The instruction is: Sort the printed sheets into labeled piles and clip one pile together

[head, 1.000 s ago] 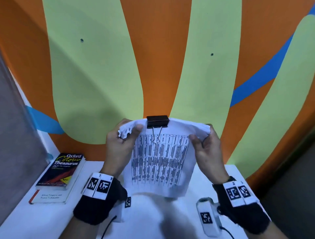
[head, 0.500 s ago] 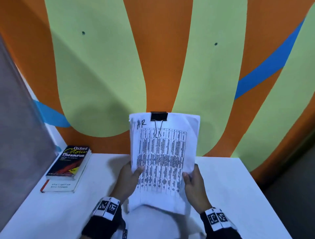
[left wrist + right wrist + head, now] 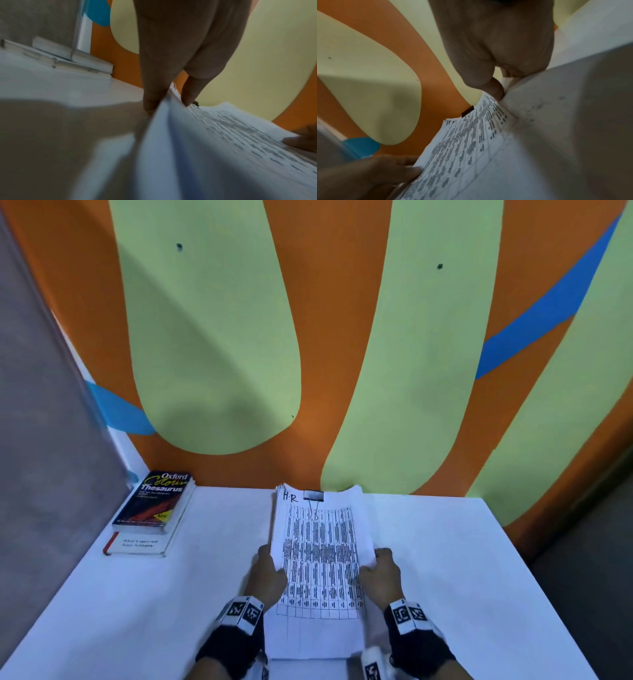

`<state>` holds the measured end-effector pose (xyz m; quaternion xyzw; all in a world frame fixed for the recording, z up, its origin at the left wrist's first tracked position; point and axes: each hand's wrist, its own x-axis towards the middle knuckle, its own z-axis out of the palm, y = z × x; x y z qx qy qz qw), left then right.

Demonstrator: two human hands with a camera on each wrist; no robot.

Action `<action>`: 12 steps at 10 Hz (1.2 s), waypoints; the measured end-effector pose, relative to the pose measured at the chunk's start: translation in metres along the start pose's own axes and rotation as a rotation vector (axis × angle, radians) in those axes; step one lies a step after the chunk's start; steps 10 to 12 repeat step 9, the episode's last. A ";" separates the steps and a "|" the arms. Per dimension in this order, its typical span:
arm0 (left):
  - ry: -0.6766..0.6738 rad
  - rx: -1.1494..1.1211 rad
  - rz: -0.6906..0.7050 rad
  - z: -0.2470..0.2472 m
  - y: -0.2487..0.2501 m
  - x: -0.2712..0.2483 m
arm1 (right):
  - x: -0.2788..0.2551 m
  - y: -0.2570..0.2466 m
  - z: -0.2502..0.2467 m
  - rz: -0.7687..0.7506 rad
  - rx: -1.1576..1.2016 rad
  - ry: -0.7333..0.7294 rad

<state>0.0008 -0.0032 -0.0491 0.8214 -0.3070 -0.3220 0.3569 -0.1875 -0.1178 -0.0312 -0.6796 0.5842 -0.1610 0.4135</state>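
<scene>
A stack of printed sheets [image 3: 320, 556] marked "H.R" at its top left lies low over the white table [image 3: 137, 594], lengthwise toward the wall. A black binder clip [image 3: 313, 495] bites its far edge; the clip also shows in the right wrist view [image 3: 467, 111]. My left hand [image 3: 269, 575] pinches the left edge of the stack [image 3: 223, 142], thumb on top and fingers under. My right hand [image 3: 380, 571] pinches the right edge of the stack [image 3: 471, 148] the same way. Whether the stack touches the table I cannot tell.
Two stacked books [image 3: 154, 508], an Oxford thesaurus on top, lie at the table's far left corner. A painted orange, green and blue wall [image 3: 342, 337] stands right behind the table. More white paper [image 3: 308, 642] lies under the stack near the front edge.
Both hands slid from the stack's top corners to its side edges and lowered it from upright in the air down flat toward the table. The head view tilted down.
</scene>
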 end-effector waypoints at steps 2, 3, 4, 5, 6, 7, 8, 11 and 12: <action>0.002 0.201 0.094 -0.008 -0.036 -0.030 | -0.025 0.031 -0.008 -0.051 -0.242 -0.035; 0.002 0.246 0.111 -0.007 -0.029 -0.026 | -0.021 0.028 -0.008 -0.059 -0.274 -0.013; 0.021 0.252 0.110 -0.008 -0.015 -0.015 | -0.009 0.015 -0.009 -0.049 -0.292 -0.008; 0.020 0.248 0.079 -0.006 -0.010 -0.003 | -0.002 0.010 -0.010 -0.016 -0.339 -0.029; 0.024 0.258 0.073 -0.004 -0.008 0.005 | -0.002 0.005 -0.011 0.007 -0.387 -0.045; 0.004 0.323 0.085 0.000 -0.011 0.006 | -0.004 0.007 -0.012 0.007 -0.421 -0.035; 0.023 0.361 0.108 -0.002 -0.008 0.006 | -0.007 0.005 -0.018 0.011 -0.459 -0.050; 0.096 0.383 0.139 -0.004 -0.026 -0.007 | -0.012 0.015 -0.025 -0.026 -0.381 -0.027; 0.096 0.383 0.139 -0.004 -0.026 -0.007 | -0.012 0.015 -0.025 -0.026 -0.381 -0.027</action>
